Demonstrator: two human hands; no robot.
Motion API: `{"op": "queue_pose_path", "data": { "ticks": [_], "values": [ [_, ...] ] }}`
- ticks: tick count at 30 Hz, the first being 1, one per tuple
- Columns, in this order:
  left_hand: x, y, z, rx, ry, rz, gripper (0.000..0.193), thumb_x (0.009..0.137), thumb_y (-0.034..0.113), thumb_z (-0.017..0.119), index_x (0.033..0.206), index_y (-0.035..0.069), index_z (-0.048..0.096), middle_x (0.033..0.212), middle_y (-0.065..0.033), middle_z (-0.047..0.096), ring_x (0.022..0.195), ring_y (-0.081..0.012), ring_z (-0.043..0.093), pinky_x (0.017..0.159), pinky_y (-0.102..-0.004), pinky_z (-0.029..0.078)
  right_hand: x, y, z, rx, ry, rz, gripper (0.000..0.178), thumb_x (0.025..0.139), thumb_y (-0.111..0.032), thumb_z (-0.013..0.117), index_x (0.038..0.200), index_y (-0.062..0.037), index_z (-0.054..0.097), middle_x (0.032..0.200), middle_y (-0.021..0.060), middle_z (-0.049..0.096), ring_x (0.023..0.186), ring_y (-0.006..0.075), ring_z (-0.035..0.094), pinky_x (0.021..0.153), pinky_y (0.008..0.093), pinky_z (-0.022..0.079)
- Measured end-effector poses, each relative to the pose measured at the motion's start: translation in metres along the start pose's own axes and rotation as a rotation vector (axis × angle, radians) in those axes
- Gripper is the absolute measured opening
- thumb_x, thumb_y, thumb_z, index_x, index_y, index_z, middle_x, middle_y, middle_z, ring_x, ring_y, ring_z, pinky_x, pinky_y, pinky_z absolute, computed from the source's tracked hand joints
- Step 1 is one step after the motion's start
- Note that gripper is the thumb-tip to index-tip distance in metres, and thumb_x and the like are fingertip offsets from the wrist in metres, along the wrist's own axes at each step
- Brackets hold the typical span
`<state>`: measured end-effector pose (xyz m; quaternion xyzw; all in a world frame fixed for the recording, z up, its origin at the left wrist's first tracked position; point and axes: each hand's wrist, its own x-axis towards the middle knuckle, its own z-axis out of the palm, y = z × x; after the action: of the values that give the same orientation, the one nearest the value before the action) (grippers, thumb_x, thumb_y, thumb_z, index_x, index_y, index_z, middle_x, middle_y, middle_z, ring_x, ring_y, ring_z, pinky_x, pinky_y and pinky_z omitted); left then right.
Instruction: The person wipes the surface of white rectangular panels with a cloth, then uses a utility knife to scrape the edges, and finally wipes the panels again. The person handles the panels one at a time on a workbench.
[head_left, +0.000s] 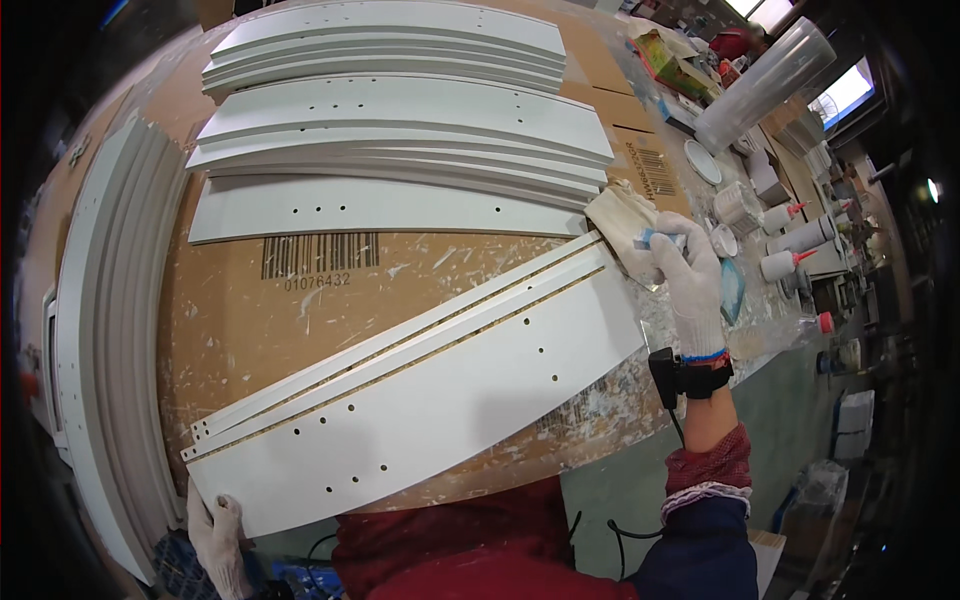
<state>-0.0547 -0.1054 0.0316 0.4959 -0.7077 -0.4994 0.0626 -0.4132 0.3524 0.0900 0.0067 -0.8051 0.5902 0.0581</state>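
Note:
My left hand point(218, 545), in a white knit glove, grips the near left corner of a white drilled board point(460, 390), its thumb on the top face. That board lies slantwise against a second white board point(400, 335) with a grooved, brown-lined edge. At the boards' far right end, my gloved right hand point(692, 280) is closed, fingertips pinched on a small blue piece whose kind I cannot make out. Those fingertips are beside a crumpled off-white cloth point(620, 230), which touches the end of the boards.
Stacked white boards point(400, 110) lie at the back of the cardboard-covered table point(220, 330); another stack point(110, 330) stands along the left. To the right are glue bottles with red tips point(785, 263), a clear plastic bottle point(780, 335), a jar point(737, 207) and a roll of clear film point(765, 85).

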Motion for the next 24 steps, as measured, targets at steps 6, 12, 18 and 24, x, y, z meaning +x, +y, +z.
{"op": "queue_pose_path", "data": {
  "ticks": [6, 12, 18, 24],
  "values": [
    [-0.001, -0.040, -0.005, -0.142, -0.008, 0.100, 0.054, 0.086, -0.006, 0.047, 0.139, -0.009, 0.040, 0.120, -0.0144, 0.056, 0.098, -0.0151, 0.056, 0.082, -0.0215, 0.045, 0.003, 0.036, -0.050, -0.579, 0.156, 0.002, 0.045, 0.086, -0.017, 0.066, 0.125, 0.0016, 0.053, 0.109, 0.0084, 0.059, 0.097, 0.0155, 0.056, 0.087, 0.0294, 0.045],
    [-0.003, -0.051, -0.007, -0.275, 0.010, 0.037, 0.051, 0.088, -0.001, 0.053, 0.136, -0.011, 0.040, 0.113, -0.0115, 0.057, 0.093, -0.0121, 0.056, 0.076, -0.0196, 0.045, 0.013, 0.037, -0.054, -0.843, -0.032, -0.101, 0.063, 0.082, -0.035, 0.066, 0.133, -0.0013, 0.049, 0.135, 0.0182, 0.051, 0.127, 0.0301, 0.049, 0.105, 0.0375, 0.037],
    [-0.061, -0.018, -0.001, -0.333, 0.008, -0.151, 0.032, 0.095, 0.025, 0.057, 0.112, -0.002, 0.051, 0.080, -0.0096, 0.062, 0.053, -0.0141, 0.055, 0.048, -0.0224, 0.045, 0.076, 0.010, 0.018, -1.033, -0.178, -0.104, 0.082, 0.078, -0.045, 0.068, 0.142, -0.0036, 0.037, 0.140, 0.0192, 0.046, 0.131, 0.0315, 0.045, 0.105, 0.0386, 0.038],
    [-0.087, 0.016, 0.013, -0.451, -0.119, -0.308, 0.030, 0.095, 0.035, 0.058, 0.102, 0.005, 0.059, 0.069, -0.0031, 0.056, 0.048, -0.0129, 0.046, 0.044, -0.0246, 0.038, 0.096, 0.024, 0.018, -1.179, -0.298, 0.026, 0.081, 0.075, -0.048, 0.067, 0.142, -0.0126, 0.039, 0.125, 0.0181, 0.061, 0.116, 0.0345, 0.058, 0.097, 0.0419, 0.045]
  ]
}}
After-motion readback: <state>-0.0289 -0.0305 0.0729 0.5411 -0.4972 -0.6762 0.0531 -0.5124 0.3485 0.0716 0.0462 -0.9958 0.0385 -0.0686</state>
